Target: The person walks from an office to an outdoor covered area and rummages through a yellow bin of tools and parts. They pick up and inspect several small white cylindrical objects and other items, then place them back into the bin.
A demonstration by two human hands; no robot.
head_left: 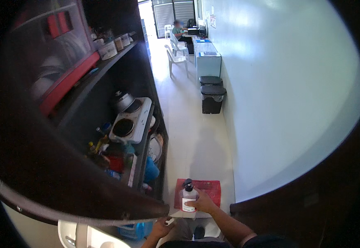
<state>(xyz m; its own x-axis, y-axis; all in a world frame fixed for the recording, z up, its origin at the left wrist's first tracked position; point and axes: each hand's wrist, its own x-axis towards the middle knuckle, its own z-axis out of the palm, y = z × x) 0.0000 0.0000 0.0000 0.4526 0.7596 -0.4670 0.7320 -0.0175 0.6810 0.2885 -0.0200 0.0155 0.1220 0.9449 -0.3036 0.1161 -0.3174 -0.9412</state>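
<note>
My right hand (203, 201) is wrapped round a clear pump bottle (189, 194) with a black pump head and a white label. The bottle is upright, held out in front of me above a red mat (211, 191) on the floor. To the left and lower, my left hand (162, 227) has its fingers curled inward. Something pale shows by its fingertips, too small to make out. A white sink (99, 237) lies left of that hand.
Dark shelving on the left holds a white two-burner stove (140, 124), a kettle (124, 101), bottles and containers. Black bins (212, 99) stand along the right wall. White chairs (176, 59) and a seated person (179, 31) are at the far desk. A blue container (136, 230) sits below.
</note>
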